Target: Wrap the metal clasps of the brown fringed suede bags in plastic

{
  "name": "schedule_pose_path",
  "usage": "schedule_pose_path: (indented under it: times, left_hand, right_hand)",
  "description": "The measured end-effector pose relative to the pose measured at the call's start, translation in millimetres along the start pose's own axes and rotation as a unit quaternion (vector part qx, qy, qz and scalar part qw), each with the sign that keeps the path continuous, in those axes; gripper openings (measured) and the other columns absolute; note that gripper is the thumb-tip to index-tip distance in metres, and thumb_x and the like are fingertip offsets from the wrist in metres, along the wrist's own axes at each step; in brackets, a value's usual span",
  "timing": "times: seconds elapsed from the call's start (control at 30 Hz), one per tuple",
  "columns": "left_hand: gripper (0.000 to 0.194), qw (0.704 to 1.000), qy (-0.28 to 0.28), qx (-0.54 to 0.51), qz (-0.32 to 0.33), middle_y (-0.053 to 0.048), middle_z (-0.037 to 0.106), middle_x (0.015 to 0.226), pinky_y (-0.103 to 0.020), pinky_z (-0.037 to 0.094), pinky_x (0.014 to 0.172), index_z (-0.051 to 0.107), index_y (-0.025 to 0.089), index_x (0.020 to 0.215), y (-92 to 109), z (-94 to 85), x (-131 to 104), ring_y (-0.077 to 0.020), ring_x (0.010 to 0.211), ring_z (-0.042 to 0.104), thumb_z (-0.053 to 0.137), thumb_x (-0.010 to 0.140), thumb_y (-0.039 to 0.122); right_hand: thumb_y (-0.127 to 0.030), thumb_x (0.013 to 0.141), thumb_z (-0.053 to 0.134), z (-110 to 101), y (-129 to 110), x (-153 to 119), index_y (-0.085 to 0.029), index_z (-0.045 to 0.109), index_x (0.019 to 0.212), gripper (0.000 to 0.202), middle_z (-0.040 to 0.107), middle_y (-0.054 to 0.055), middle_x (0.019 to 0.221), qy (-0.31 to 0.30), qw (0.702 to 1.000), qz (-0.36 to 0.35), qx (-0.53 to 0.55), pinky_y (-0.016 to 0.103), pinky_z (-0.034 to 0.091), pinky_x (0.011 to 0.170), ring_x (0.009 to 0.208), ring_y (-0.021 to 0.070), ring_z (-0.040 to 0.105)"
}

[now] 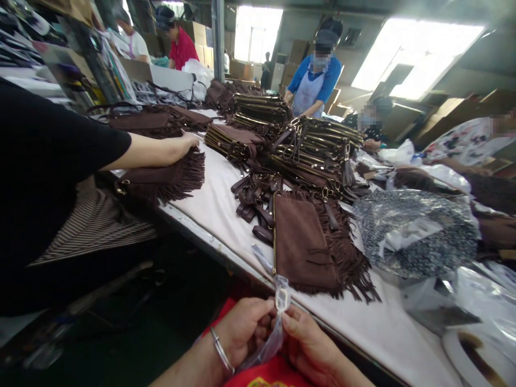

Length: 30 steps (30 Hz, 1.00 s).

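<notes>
In front of me lies a brown fringed bag (304, 239) with a gold zipper along its left edge. At its near corner, over the table's edge, a metal ring (282, 299) is wrapped in a clear plastic strip (273, 343). My left hand (246, 325), a bracelet at its wrist, pinches the strip just left of the ring. From the right, my right hand (303, 336) closes thumb and fingers on the same strip below the ring. Some fingertips are hidden behind the plastic. Several brown straps (258, 201) lie beyond the bag.
Stacks of brown zippered bags (314, 156) fill the table's middle. At left, a co-worker's hand (183, 148) rests on another fringed bag (161, 177). A bundle in clear plastic (415, 231) and a tape roll (471, 357) lie right. Other people work behind.
</notes>
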<state>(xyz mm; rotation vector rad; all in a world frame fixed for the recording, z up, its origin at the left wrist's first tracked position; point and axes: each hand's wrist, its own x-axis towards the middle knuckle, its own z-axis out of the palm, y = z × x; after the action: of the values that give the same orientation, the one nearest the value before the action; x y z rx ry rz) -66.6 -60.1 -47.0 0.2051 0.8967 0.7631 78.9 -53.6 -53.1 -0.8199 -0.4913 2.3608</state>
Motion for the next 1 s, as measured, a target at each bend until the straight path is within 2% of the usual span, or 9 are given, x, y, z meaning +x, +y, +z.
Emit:
schedule_pose_path:
  times: [0.17,0.27,0.4,0.53,0.7,0.8,0.83,0.93,1.0]
  left_hand:
    - [0.027,0.998,0.060,0.015,0.020,0.006,0.047,0.049,-0.019,0.026,0.043,0.051,0.018,0.066,-7.9,-4.3,6.2,-0.0049,0.039,0.037,0.071,0.065,0.036]
    - [0.025,0.992,0.108,0.046,0.049,0.009,0.042,0.045,-0.020,0.019,0.042,0.049,0.019,0.066,-11.5,-5.8,5.5,-0.0043,0.038,0.031,0.068,0.067,0.035]
    - [0.022,0.979,0.143,0.108,0.095,0.008,0.044,0.046,-0.020,0.022,0.043,0.049,0.020,0.065,-6.8,-0.4,-6.7,-0.0064,0.041,0.033,0.062,0.073,0.037]
    - [0.019,0.925,0.202,0.265,0.183,0.003,0.054,0.055,-0.023,0.036,0.051,0.055,0.018,0.063,2.6,7.9,-17.6,-0.0113,0.053,0.046,0.057,0.076,0.031]
    - [0.019,0.873,0.201,0.392,0.212,0.000,0.057,0.060,-0.025,0.038,0.056,0.054,0.018,0.061,7.1,9.4,-15.0,-0.0140,0.059,0.051,0.052,0.079,0.023]
    - [0.021,0.801,0.171,0.510,0.263,-0.003,0.059,0.066,-0.026,0.038,0.060,0.055,0.019,0.063,9.4,3.0,-13.8,-0.0157,0.065,0.054,0.049,0.083,0.021]
    - [0.021,0.761,0.149,0.562,0.289,-0.003,0.060,0.069,-0.027,0.038,0.060,0.055,0.019,0.065,11.0,0.3,-14.0,-0.0162,0.066,0.054,0.048,0.084,0.021]
    - [0.014,0.608,0.039,0.708,0.357,-0.006,0.062,0.076,-0.030,0.037,0.061,0.059,0.019,0.075,17.7,-5.1,-14.6,-0.0187,0.069,0.055,0.049,0.084,0.018]
    - [0.007,0.529,-0.020,0.764,0.370,-0.007,0.063,0.080,-0.032,0.038,0.061,0.060,0.019,0.081,22.3,-3.9,-14.6,-0.0206,0.069,0.055,0.053,0.081,0.017]
  right_hand:
    - [-0.032,0.068,0.082,-4.1,0.8,0.6,-0.018,0.061,0.104,0.044,0.068,0.003,0.080,0.017,1.000,-0.001,0.006,0.035,0.052,0.074,0.074,0.0190,0.067]
    - [-0.030,0.068,0.083,-2.8,0.5,-0.2,-0.018,0.062,0.103,0.043,0.067,0.002,0.077,0.037,0.999,-0.007,0.009,0.033,0.051,0.076,0.071,0.0169,0.066]
    - [-0.030,0.069,0.082,1.1,0.9,0.5,-0.017,0.062,0.102,0.041,0.067,0.002,0.076,0.047,0.999,-0.007,-0.007,0.032,0.050,0.073,0.068,0.0162,0.065]
    - [-0.032,0.067,0.084,0.5,4.4,4.3,-0.015,0.063,0.096,0.039,0.063,0.000,0.069,0.045,0.998,-0.013,-0.032,0.025,0.044,0.061,0.057,0.0122,0.058]
    - [-0.033,0.066,0.084,-7.6,7.7,6.3,-0.011,0.064,0.093,0.040,0.056,-0.003,0.061,0.079,0.990,-0.028,-0.111,0.018,0.028,0.049,0.049,0.0052,0.042]
    - [-0.038,0.066,0.083,-9.2,6.1,5.0,-0.011,0.064,0.091,0.041,0.054,-0.005,0.058,0.093,0.981,-0.036,-0.164,0.019,0.026,0.048,0.048,0.0052,0.038]
    - [-0.038,0.064,0.083,-8.3,5.0,4.4,-0.012,0.063,0.089,0.041,0.054,-0.005,0.057,0.099,0.979,-0.036,-0.175,0.019,0.027,0.048,0.047,0.0055,0.039]
    - [-0.036,0.061,0.083,-2.0,0.3,2.2,-0.014,0.062,0.083,0.038,0.053,-0.006,0.056,0.113,0.973,-0.040,-0.196,0.021,0.034,0.052,0.051,0.0081,0.045]
    - [-0.031,0.062,0.081,2.8,-3.3,0.2,-0.014,0.062,0.082,0.032,0.056,-0.005,0.058,0.114,0.969,-0.055,-0.214,0.022,0.038,0.056,0.056,0.0105,0.051]
